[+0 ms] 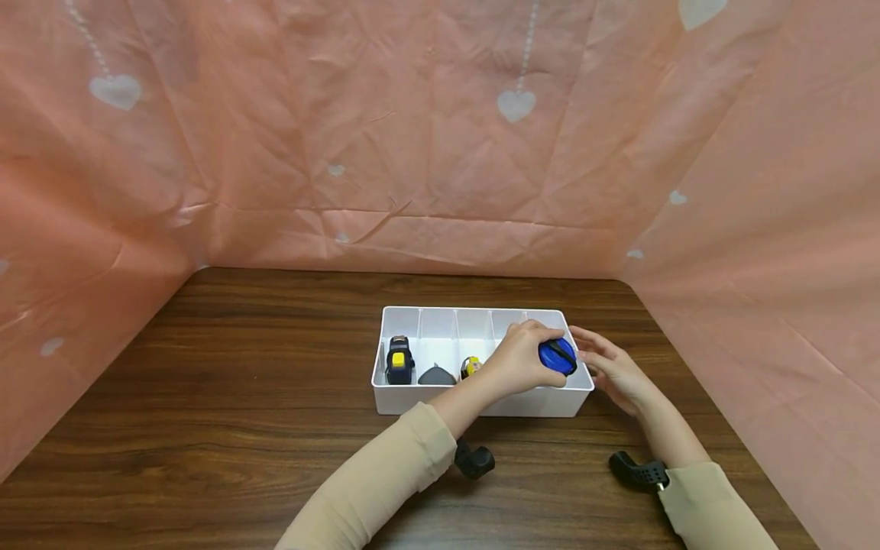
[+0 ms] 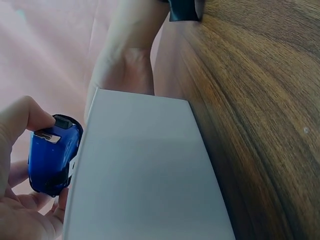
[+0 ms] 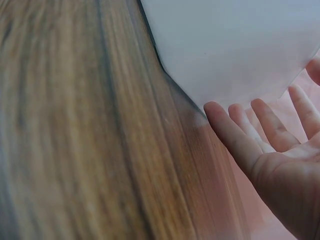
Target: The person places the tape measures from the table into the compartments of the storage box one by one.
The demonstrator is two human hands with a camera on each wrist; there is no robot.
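Blue tape measure (image 1: 558, 357) sits in the left hand (image 1: 525, 357), fingers curled round it, over the rightmost compartment of the white divided tray (image 1: 481, 401). Right hand (image 1: 612, 367) waits beside, fingers relaxed. Placement step appears current; lowering and release follow.

Tape measures: four, blue one (image 1: 558, 356) included. White tray (image 1: 481, 401): one, five compartments. Hands: two.
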